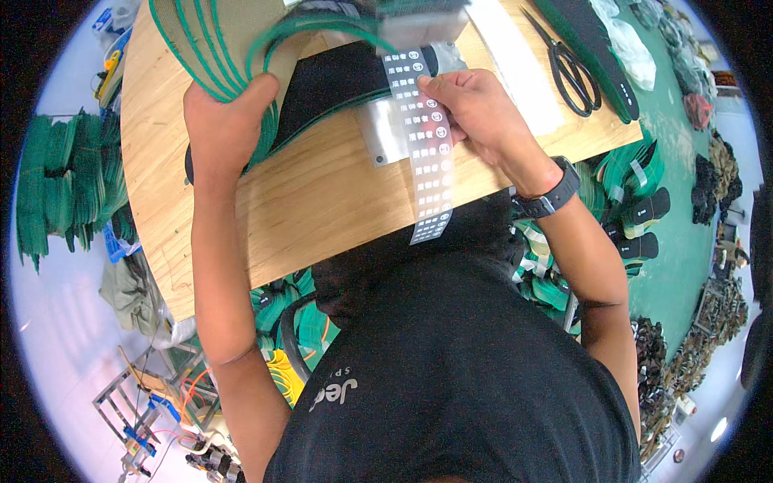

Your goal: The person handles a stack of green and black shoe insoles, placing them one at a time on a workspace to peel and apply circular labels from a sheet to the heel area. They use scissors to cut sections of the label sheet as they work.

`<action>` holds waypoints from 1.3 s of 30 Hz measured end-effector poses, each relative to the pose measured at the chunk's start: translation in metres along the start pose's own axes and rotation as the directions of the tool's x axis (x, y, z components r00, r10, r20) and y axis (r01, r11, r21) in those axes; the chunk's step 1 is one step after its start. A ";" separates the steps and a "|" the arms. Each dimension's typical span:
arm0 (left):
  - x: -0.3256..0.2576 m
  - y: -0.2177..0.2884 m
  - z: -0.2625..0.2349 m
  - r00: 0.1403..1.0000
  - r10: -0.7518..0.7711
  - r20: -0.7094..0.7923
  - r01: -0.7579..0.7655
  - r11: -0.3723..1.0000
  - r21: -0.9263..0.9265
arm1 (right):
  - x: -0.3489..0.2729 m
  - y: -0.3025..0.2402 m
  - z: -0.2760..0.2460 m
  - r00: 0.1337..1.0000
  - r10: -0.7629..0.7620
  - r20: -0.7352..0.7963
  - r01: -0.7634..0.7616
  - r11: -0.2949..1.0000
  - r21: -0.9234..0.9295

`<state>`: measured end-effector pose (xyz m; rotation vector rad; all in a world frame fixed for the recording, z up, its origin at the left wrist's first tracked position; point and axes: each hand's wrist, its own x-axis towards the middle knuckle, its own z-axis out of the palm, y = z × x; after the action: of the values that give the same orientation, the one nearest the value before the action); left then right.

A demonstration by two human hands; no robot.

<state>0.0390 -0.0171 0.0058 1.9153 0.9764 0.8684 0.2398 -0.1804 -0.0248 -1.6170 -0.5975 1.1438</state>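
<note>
My left hand (225,125) is closed around several green-edged insoles (193,44), beige on their visible faces and bent upward in a curve. My right hand (483,109) pinches the edge of a clear label strip (433,173) printed with a repeated white design. The strip's upper end lies over a black insole (330,84), and its lower end hangs past the table edge. Under that insole, part of a shiny metal plate (382,137) shows. Just beyond is a grey metal block (423,22), partly blurred.
Black-handled scissors (570,76) lie on the wooden table (322,209) at the right, beside a dark green-edged insole (592,56). Stacks of green material (68,181) stand off the left edge. More insoles (636,209) are piled below the table's right side.
</note>
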 end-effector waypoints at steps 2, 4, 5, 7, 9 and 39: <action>-0.005 0.008 0.004 1.000 0.002 0.020 -0.002 1.000 0.025 | -0.003 -0.001 0.001 1.000 -0.019 -0.006 0.019 1.000 -0.001; -0.005 0.008 0.006 0.997 0.025 0.080 -0.031 0.996 0.084 | 0.000 0.002 -0.001 0.999 -0.041 0.007 0.041 0.999 -0.015; -0.003 0.004 0.007 0.991 0.044 0.129 -0.061 0.990 0.129 | 0.000 0.003 -0.001 0.999 -0.052 0.014 0.053 0.998 -0.021; -0.001 -0.001 0.012 0.963 0.178 0.203 -0.221 0.952 0.213 | -0.007 -0.002 0.005 0.997 -0.055 -0.054 0.053 0.998 -0.034; -0.001 0.000 0.019 0.881 0.393 0.264 -0.460 0.841 0.284 | -0.010 -0.006 0.007 0.996 -0.054 -0.076 0.053 0.999 -0.012; 0.006 -0.003 -0.010 0.999 0.040 0.005 -0.040 0.998 -0.046 | 0.001 0.000 -0.004 1.000 -0.023 0.017 0.024 0.997 -0.068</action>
<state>0.0327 -0.0075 0.0083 1.9029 0.9095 0.9002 0.2436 -0.1816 -0.0250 -1.6554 -0.6707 1.1306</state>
